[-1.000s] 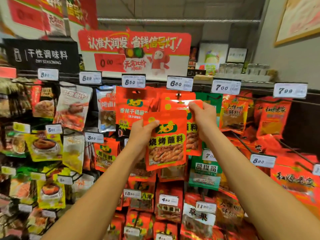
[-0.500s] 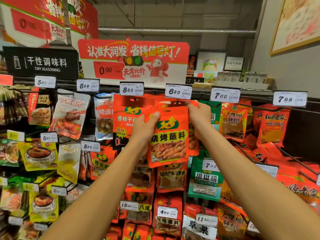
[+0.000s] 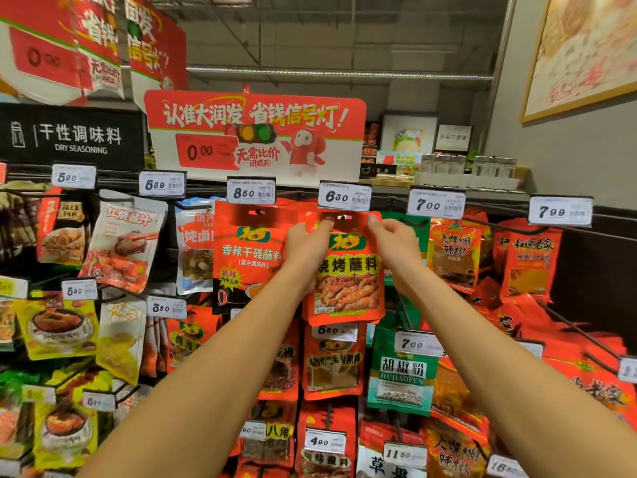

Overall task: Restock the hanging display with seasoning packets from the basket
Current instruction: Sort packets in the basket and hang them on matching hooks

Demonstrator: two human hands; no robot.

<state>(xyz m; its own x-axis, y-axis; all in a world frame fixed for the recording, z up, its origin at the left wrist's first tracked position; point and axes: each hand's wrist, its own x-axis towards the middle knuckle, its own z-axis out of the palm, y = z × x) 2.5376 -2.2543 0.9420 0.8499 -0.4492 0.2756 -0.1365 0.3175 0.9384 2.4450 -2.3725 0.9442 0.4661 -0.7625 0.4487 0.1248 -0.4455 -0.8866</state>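
We pinch the red packet (image 3: pixel 348 270) at its top corners — left hand (image 3: pixel 308 241) and right hand (image 3: pixel 393 241) — its hole up under the 6.30 tag (image 3: pixel 344 196). Neighbouring packets crowd both edges: a red one (image 3: pixel 250 250) left, green (image 3: pixel 406 229) right. Beyond, the sign (image 3: pixel 255 139).

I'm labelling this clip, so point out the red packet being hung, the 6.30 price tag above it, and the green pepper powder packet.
red packet (image 3: pixel 348 270), head view, on its yellow-lettered front.
6.30 price tag (image 3: pixel 344 197), head view, on its middle.
green pepper powder packet (image 3: pixel 401 377), head view, on its label.
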